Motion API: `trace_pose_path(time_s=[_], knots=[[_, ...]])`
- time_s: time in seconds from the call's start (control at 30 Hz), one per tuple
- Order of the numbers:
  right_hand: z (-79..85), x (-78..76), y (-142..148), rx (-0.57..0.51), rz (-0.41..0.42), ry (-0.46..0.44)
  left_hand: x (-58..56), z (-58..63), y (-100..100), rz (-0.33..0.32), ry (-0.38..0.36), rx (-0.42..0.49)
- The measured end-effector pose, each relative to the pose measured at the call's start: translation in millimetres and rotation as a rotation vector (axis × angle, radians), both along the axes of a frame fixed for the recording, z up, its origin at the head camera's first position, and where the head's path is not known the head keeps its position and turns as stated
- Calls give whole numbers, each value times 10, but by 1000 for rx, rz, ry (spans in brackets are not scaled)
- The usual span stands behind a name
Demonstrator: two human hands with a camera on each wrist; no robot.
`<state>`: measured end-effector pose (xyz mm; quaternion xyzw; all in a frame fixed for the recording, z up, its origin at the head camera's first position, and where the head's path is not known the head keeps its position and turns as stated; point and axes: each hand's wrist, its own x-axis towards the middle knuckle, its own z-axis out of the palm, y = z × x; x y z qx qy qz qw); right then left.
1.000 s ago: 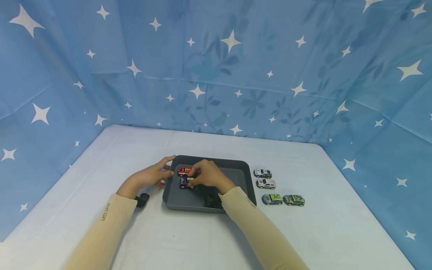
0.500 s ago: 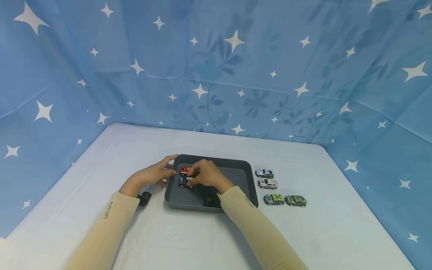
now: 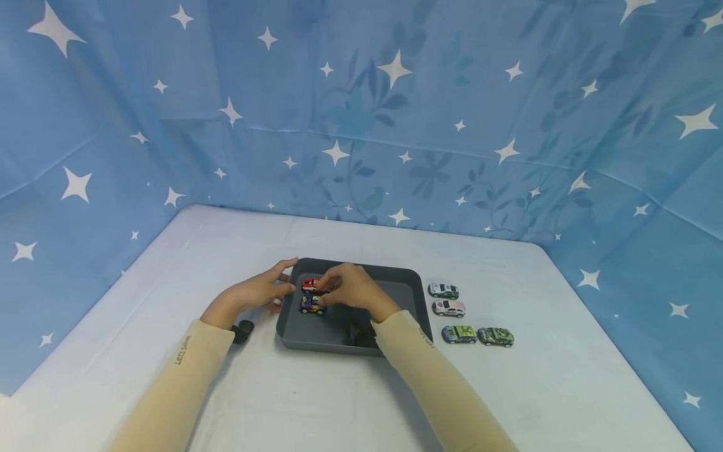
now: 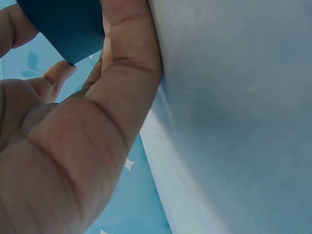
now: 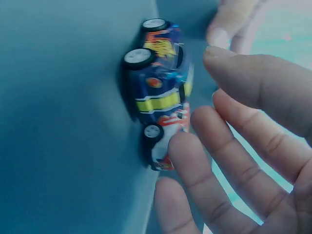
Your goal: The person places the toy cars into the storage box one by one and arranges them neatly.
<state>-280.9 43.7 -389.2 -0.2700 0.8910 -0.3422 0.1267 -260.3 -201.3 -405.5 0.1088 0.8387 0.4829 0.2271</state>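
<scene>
In the head view my left hand (image 3: 257, 292) holds the left end of a dark grey tray (image 3: 333, 346), thumb and index finger at its rim. The left wrist view has bent fingers around the tray's corner (image 4: 73, 34). Inside the tray my right hand (image 3: 354, 289) is just right of a dark blue toy car (image 3: 312, 305) with yellow stripes. Its fingers are spread loosely beside the car in the right wrist view, with a gap between them and the car body. A red and white toy car (image 3: 309, 285) sits right behind the blue one, partly covered by my fingers.
Right of the tray, on the white tabletop (image 3: 339, 402), lie a silver car (image 3: 443, 290), a white car (image 3: 449, 308), a blue-green car (image 3: 459, 334) and a green camouflage car (image 3: 496, 336). A blue star-patterned curtain (image 3: 254, 169) hangs behind.
My right hand has let go of the blue car and drawn slightly right and up from it. The blue car stands beside the red one. My left hand keeps its place on the tray.
</scene>
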Motion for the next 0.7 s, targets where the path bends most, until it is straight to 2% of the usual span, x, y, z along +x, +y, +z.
trace_pose_path(time_s=[0.33, 0.53, 0.7], knots=[[51, -44, 274, -235, 124, -253, -13, -9, 16, 10, 0, -9], [81, -46, 442, -308, 163, -319, -15, -18, 28, 16, 2, -2], [96, -32, 586, -331, 157, -326, -9, -18, 32, 23, 0, -5]])
